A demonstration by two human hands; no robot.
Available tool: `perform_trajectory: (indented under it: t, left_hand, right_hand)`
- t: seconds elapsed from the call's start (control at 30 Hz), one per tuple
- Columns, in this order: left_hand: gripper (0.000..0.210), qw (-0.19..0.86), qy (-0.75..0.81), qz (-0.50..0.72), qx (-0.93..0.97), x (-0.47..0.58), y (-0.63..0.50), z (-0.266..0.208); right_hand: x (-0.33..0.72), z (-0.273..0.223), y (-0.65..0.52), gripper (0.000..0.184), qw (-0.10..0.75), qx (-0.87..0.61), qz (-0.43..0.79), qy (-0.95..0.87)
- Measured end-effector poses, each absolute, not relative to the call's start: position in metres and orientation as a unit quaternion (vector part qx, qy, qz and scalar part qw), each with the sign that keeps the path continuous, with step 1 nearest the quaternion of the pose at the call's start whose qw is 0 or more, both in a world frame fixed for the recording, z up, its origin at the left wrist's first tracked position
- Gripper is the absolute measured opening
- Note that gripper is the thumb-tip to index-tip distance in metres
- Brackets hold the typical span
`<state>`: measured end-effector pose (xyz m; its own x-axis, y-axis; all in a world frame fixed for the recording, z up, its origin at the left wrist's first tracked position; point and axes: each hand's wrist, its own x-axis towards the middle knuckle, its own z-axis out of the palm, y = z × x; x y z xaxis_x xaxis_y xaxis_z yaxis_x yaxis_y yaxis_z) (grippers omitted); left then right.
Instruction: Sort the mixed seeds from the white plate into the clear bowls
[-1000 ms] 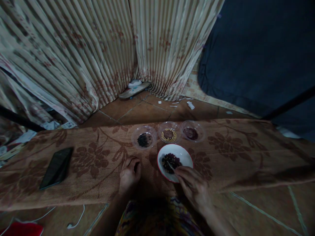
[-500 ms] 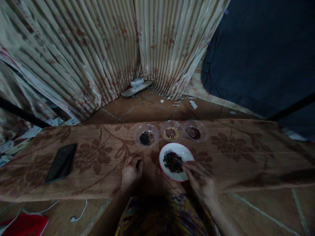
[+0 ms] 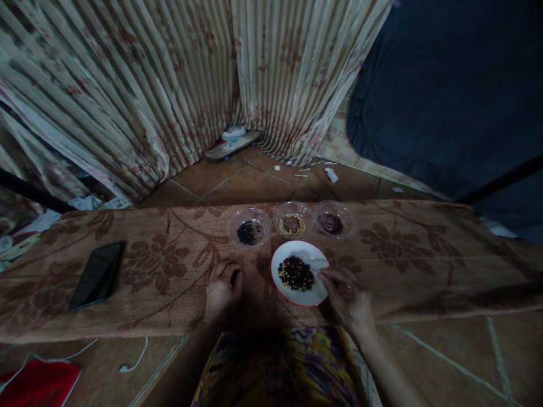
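Note:
My right hand (image 3: pixel 350 299) grips thin metal tweezers (image 3: pixel 316 269), their tips over the right edge of a bean heap. This heap of mixed dark and yellow beans (image 3: pixel 296 273) lies in a white bowl with a red rim (image 3: pixel 311 294). Loosely curled, my left hand (image 3: pixel 223 287) rests on the cloth left of the bowl, with nothing visible in it. Behind the bowl stand three clear plastic bowls: the left bowl (image 3: pixel 263 217) holds black beans, the middle bowl (image 3: pixel 278 210) yellow ones, and the right bowl (image 3: pixel 348 221) dark red ones.
A brown flowered cloth (image 3: pixel 163 316) covers the low table. A black phone (image 3: pixel 97 275) lies at the left. Beyond the table are a skateboard (image 3: pixel 233 146), small white litter (image 3: pixel 331 174) and striped curtains (image 3: pixel 190 73). White earphones (image 3: pixel 125 368) and a red cloth (image 3: pixel 40 384) are at the lower left.
The tweezers' tips have shifted right, from within the heap to its edge, still in my right hand. My left hand stays curled in place. The whole view has shifted slightly.

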<state>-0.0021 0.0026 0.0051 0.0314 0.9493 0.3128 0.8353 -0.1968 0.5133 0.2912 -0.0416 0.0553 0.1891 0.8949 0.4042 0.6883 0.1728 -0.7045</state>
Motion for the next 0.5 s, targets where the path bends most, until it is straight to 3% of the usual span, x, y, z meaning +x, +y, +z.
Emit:
perform_trajectory:
  t: [0.5]
  left_hand:
    - [0.018,0.090,0.626,0.296,0.715,-0.0022,0.0025,0.0042]
  right_hand:
    - [0.2924,0.0448,-0.0397,0.022,0.426,-0.632,0.085,-0.642]
